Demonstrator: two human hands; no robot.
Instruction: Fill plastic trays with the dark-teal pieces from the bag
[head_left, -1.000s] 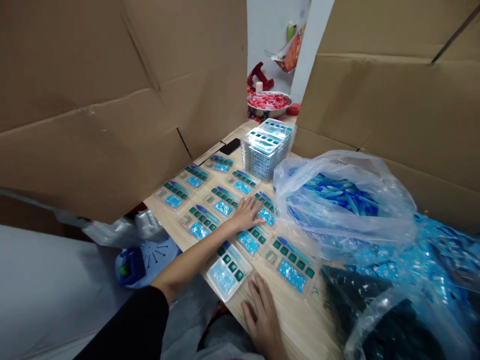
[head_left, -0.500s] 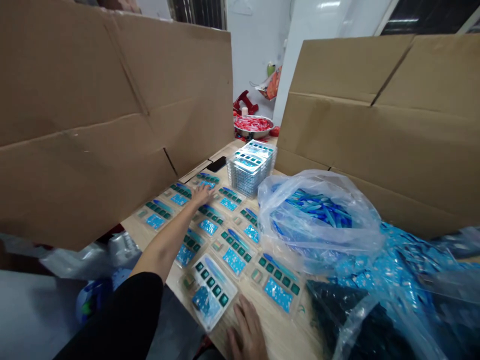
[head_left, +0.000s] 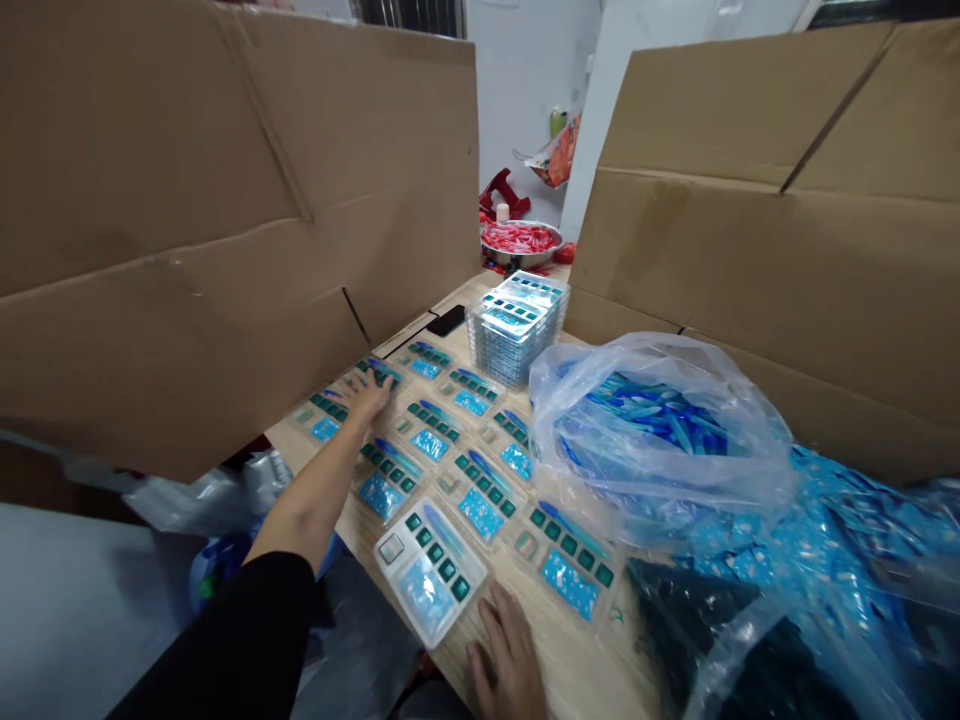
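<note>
My left hand (head_left: 367,394) reaches out over the far-left part of the table, fingers spread, above or touching a clear plastic tray (head_left: 388,372). The tray carries dark green squares and a blue pen-like piece; my hand covers the rest of it. My right hand (head_left: 511,655) lies on the wood at the near edge, fingers loosely extended and nothing visible in them. Just left of its fingertips is a whitish tray (head_left: 431,572) with green squares, a blue packet and a small square compartment. Several similar trays (head_left: 480,497) lie in rows between the hands.
A stack of filled trays (head_left: 517,325) stands at the back, beside a dark phone-like object (head_left: 447,320). To the right are a plastic bag of blue pieces (head_left: 660,420), blue packets (head_left: 832,500) and a dark bag (head_left: 727,635). Cardboard panels (head_left: 390,180) wall both sides.
My left hand has moved left and nearer, from the farthest tray to the tray beside it. My right hand stays by the near tray, whose surface now looks whiter. The view has shifted slightly.
</note>
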